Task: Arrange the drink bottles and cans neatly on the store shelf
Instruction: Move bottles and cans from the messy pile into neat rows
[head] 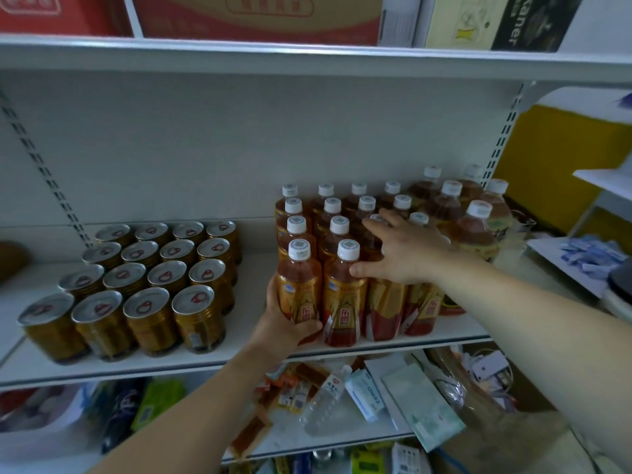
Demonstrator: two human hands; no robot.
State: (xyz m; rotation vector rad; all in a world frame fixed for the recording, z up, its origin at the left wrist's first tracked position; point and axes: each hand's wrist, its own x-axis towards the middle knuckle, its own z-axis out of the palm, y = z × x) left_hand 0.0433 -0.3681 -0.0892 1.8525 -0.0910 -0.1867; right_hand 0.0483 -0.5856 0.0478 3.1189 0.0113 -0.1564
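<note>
A white metal store shelf (246,359) with a pale back panel runs across the middle of the frame. Right of centre, the left hand (285,325) comes up from below and wraps its fingers round the lower body of the front-left bottle (298,285), an upright amber drink with a white cap, standing at the shelf's front edge. Just to the right, the right hand (405,254) lies spread over the block of small bottles (337,230). Its fingers are straight and apart, reaching across the caps of the third and fourth columns, and its thumb presses against the shoulder of the second front bottle (344,295). The block stands in tight rows with bottles touching, and the right forearm hides part of its right side. Crowding the block on the right, near the slotted upright, stand larger bottles (475,230) of amber drink. Well apart to the left, with a gap of shelf between, gold cans (147,285) sit in a four-by-four block. Red cartons (256,15) fill the shelf at the top of the frame. On the lower shelf (294,436), a clear water bottle (326,396) lies among loose packets.
</note>
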